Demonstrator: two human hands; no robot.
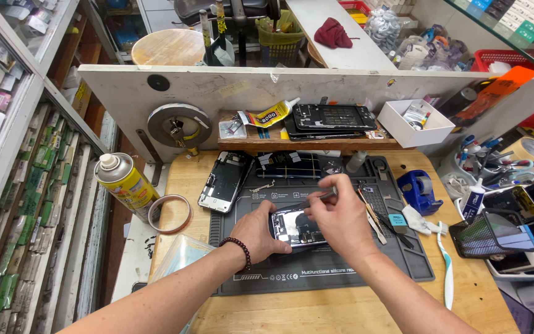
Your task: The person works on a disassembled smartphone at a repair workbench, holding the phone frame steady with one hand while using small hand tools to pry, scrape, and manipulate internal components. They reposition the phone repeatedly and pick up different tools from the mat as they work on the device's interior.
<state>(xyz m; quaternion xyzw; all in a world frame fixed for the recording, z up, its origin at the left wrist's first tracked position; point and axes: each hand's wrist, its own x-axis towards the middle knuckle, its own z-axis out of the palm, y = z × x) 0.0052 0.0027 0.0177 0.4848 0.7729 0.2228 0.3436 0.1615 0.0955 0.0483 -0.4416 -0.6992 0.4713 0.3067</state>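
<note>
An opened phone body (295, 227) lies on the dark silicone work mat (397, 263) in the middle of the wooden bench. My left hand (261, 232), with a bead bracelet at the wrist, grips the phone's left edge and holds it down. My right hand (338, 216) holds thin metal tweezers (316, 199) whose tips point down into the phone's insides. A second opened phone frame (224, 181) lies at the mat's upper left corner. A dark phone part with yellow strips (295, 164) rests at the mat's far edge.
A yellow spray can (123, 182) and a tape ring (169, 213) stand at left. A low shelf (304, 143) carries a glue tube (270, 115) and stacked phones (332, 117). At right are a white box (416, 122), blue tape dispenser (418, 188), toothbrush (446, 266) and trays of phones (520, 232).
</note>
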